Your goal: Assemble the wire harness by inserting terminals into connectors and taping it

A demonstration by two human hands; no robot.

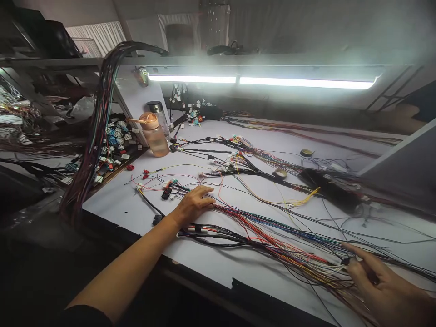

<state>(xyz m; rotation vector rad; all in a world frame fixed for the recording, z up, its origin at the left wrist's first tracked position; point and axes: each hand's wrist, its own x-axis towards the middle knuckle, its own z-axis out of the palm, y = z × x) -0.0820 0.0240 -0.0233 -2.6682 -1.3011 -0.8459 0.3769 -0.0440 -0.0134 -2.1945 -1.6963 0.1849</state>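
Observation:
My left hand (pixel 194 206) lies palm down across a bundle of thin coloured wires (pixel 259 218), its fingers a little apart. Past its wrist, on the near side, runs a second harness with black-wrapped branches (pixel 218 243). At the lower right, my right hand (pixel 388 284) is curled with the index finger stretched out. Beside its thumb and fingertips is a small dark item (pixel 346 261), too small to name, close to white wire ends (pixel 332 269). A black connector (pixel 166 194) sits left of my left hand.
An orange-lidded bottle (pixel 156 138) and a black-capped bottle (pixel 160 113) stand at the back left. A thick cable bundle (pixel 102 109) hangs over the shelf (pixel 272 60). Tape rolls (pixel 280 173), more harnesses and a black sleeve-like item (pixel 329 190) lie farther back on the white table (pixel 211 272).

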